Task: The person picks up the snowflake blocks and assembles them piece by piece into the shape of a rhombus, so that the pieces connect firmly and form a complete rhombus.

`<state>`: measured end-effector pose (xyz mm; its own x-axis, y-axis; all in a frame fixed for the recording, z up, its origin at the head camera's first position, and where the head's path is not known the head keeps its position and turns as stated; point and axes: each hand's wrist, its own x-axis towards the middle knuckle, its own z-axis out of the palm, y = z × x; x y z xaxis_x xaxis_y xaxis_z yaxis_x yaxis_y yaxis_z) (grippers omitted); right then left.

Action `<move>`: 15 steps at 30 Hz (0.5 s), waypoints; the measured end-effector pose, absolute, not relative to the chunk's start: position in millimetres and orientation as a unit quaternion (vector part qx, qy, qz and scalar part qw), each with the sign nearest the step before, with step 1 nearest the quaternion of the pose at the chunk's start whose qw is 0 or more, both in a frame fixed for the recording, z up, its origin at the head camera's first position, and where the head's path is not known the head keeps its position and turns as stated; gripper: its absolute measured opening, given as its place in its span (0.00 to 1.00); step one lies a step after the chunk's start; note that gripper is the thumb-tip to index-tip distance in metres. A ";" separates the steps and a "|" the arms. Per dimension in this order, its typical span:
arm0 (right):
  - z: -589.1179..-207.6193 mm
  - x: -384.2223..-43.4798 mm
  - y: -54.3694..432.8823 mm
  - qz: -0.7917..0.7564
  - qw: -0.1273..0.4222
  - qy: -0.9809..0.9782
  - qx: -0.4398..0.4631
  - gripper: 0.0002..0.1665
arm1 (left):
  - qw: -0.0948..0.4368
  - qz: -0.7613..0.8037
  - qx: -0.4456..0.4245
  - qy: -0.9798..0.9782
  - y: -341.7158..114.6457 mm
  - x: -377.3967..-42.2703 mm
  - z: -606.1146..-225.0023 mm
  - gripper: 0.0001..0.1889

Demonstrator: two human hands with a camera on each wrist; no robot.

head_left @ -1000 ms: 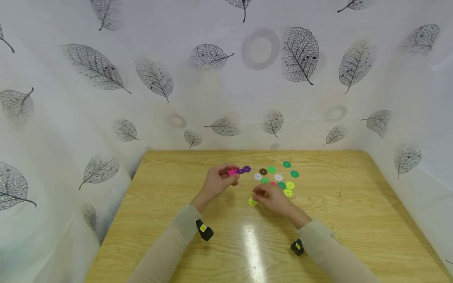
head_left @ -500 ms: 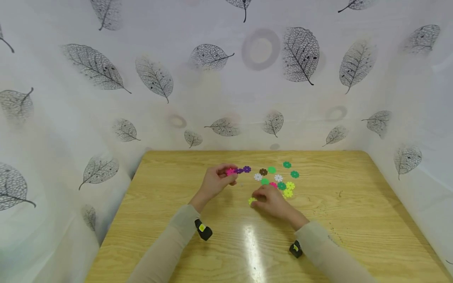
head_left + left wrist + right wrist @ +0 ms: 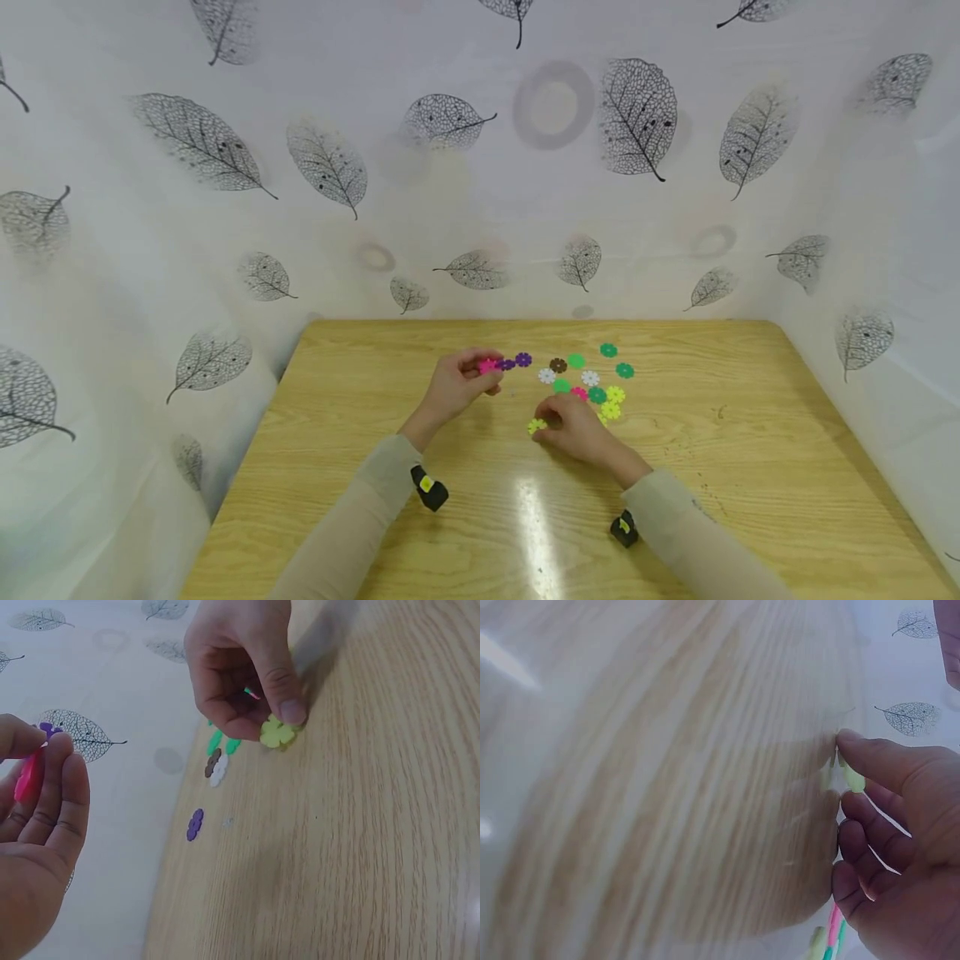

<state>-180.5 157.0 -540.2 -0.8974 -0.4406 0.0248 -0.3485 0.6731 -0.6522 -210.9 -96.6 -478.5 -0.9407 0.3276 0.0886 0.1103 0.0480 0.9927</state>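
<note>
Head view: left hand (image 3: 454, 387) grips a pink plastic flower (image 3: 490, 365), right hand (image 3: 576, 428) a yellow plastic flower (image 3: 535, 426). Pickup seems underway; lift steadily.

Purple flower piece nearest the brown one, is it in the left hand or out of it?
Out: the left wrist view shows the purple flower piece lying on the table, clearly apart from the left hand.

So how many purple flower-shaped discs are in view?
2: one purple disc held with a pink flower-shaped disc in the left hand, another purple disc on the wooden table. Others may be hidden.
</note>
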 end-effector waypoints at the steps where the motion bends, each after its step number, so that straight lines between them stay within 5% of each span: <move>1: -540.1 -180.5 157.2 -0.345 0.072 0.911 -0.216 0.13 | 0.082 0.673 0.152 0.719 -96.7 -210.9 -478.4 0.17; 15: -529.2 -182.0 158.2 -0.404 0.102 0.892 -0.176 0.11 | 0.098 0.670 0.168 0.716 -98.0 -210.4 -476.2 0.19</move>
